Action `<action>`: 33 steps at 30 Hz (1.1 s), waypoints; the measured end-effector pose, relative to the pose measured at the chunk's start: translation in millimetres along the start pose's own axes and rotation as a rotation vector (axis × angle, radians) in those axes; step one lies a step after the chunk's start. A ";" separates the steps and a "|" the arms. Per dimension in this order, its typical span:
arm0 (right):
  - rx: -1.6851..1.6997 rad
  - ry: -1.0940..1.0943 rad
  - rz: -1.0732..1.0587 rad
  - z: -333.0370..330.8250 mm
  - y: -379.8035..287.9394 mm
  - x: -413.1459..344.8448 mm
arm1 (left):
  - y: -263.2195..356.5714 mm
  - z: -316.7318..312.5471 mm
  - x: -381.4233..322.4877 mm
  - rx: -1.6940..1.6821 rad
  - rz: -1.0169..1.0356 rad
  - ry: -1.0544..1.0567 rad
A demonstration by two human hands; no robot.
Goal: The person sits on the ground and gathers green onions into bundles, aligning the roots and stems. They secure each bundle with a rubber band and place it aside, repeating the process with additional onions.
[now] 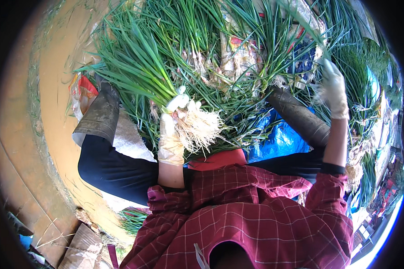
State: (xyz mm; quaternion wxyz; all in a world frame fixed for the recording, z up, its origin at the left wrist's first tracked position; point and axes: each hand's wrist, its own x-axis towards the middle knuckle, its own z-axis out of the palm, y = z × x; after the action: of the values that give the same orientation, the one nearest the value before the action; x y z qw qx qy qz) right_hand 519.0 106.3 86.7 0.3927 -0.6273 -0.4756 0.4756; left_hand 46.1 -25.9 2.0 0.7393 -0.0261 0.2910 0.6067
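My left hand (173, 114), in a whitish glove, grips a thick bunch of green garlic plants (148, 70) near its base. The long leaves fan up and left, while the pale roots (202, 127) hang out to the right of the fist. Out to the right is my gloved right hand (335, 89), blurred by motion. It appears closed around a single green garlic plant (311, 32), with the leaves trailing up and left and blurred roots beside the hand. Below both hands, loose leaves and stalks (219, 101) cover the ground between my boots.
More rooted plants (195, 30) lie ahead, partly over printed sacks (239, 57). Further heaps (350, 64) line the right side. My muddy boots (99, 111) stand wide apart. Blue plastic sheeting (282, 138) and a red object (222, 159) lie close to my lap. Brown ground extends left.
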 end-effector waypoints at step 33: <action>0.654 -0.470 0.765 313.0 76.0 -52.0 | -33.5 -4.0 33.4 0.411 -0.128 0.373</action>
State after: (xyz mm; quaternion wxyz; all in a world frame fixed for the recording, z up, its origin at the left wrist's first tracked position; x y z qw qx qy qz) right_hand 227.3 50.2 -48.4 0.2495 -0.4776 -0.1161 0.8344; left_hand 78.2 -6.8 -27.3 0.6995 -0.0052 0.5366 0.4720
